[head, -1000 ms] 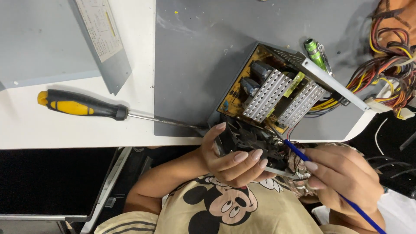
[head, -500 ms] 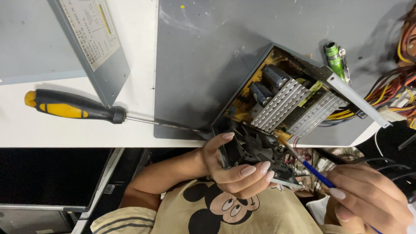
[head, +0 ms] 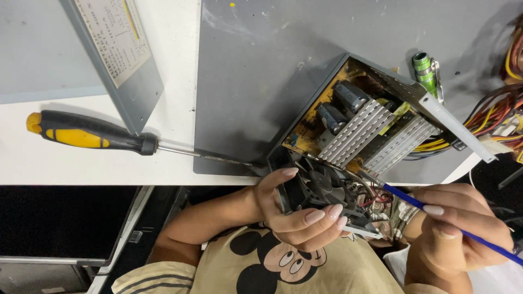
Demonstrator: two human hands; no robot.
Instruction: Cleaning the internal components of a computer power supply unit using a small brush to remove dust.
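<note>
The left hand (head: 297, 209) is clenched around a black square cooling fan (head: 321, 190), thumb on its near side and fingers curled over its lower edge, holding it tilted just off the open end of a grey sheet-metal power supply case (head: 414, 90). The right hand (head: 463, 228) grips a thin blue-handled tool (head: 436, 213) like a pen, pinched between thumb and fingers; its metal tip points toward the fan and the tangle of thin red and black wires beside it.

The case lies open on a dark grey mat (head: 261, 71) that covers part of the white surface (head: 174, 65). Inside it sits a yellow-brown circuit board (head: 310, 130) carrying two dark cylindrical capacitors (head: 340, 106) and two ribbed silver heat sinks (head: 354, 133), which lie side by side along the length of the case. A bundle of red, yellow, orange and black cables (head: 490, 117) leaves the far end of the case toward the right edge of the view. A small green cylindrical object (head: 422, 68) lies just beside the case's top corner.

A screwdriver with a black and yellow handle (head: 87, 133) lies on the surface to the left, its shaft reaching onto the mat, the tip near the fan. Above it lies a flat grey metal cover panel with a printed label (head: 117, 54).
</note>
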